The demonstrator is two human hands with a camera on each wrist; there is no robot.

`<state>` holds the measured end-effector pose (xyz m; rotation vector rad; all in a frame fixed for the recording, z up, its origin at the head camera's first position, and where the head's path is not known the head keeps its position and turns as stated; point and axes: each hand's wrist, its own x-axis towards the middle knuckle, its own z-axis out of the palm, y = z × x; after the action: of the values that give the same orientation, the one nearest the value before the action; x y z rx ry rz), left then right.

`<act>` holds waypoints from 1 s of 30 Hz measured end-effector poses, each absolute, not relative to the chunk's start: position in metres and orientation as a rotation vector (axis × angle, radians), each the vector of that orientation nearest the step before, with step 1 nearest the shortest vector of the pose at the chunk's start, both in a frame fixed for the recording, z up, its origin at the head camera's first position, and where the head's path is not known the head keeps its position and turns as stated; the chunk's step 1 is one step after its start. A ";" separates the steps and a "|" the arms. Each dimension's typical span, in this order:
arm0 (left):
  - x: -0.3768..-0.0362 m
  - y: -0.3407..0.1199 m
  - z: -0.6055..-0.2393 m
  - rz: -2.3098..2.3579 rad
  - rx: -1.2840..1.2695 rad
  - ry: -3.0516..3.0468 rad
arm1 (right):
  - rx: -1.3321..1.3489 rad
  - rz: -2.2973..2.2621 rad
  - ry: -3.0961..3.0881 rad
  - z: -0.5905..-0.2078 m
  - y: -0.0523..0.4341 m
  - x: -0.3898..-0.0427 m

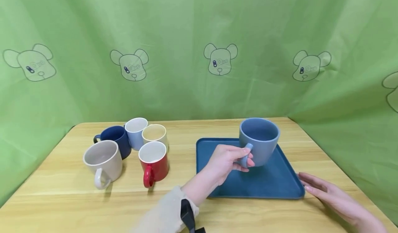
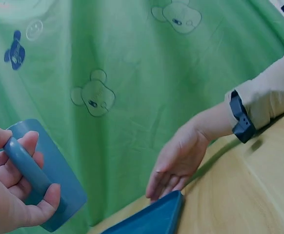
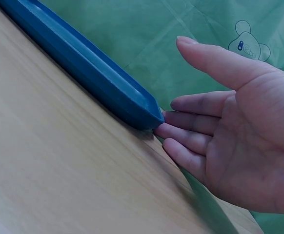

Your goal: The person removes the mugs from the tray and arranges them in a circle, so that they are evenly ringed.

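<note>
Holding the blue mug (image 1: 259, 141) by its handle just above the tray (image 1: 280, 184), left hand (image 1: 225, 162) grip curled tight; looks ceramic, rigid, weighty, chip-prone; right hand (image 1: 329, 195) flat, fingertips at tray corner.

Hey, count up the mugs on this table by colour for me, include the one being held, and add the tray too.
Grey-blue ceramic mug, held by its handle in the left hand: 1
Navy ceramic mug: 1
Pale blue ceramic mug: 1
Cream ceramic mug: 1
Beige ceramic mug: 1
Red ceramic mug: 1
Dark blue square tray: 1
Total: 6 mugs and 1 tray, 7 things.
</note>
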<state>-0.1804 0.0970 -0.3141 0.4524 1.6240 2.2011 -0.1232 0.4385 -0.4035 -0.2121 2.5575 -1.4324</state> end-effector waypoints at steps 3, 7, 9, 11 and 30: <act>-0.176 0.082 -0.310 2.232 0.457 1.622 | -0.204 -1.418 2.564 -0.404 0.438 -0.123; -0.172 0.062 -0.308 2.255 0.493 1.623 | -0.185 -1.404 2.570 -0.405 0.438 -0.123; -0.171 0.052 -0.307 2.261 0.525 1.628 | -0.179 -1.396 2.573 -0.405 0.439 -0.123; -0.169 0.042 -0.305 2.265 0.541 1.645 | -0.180 -1.393 2.573 -0.406 0.440 -0.124; -0.146 -0.048 -0.295 2.381 0.582 1.711 | -0.124 -1.339 2.554 -0.408 0.440 -0.134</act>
<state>-0.1457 -0.0484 -0.2949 0.5824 1.7110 2.3810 -0.1345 0.4402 -0.4083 -0.1237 2.5544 -1.3391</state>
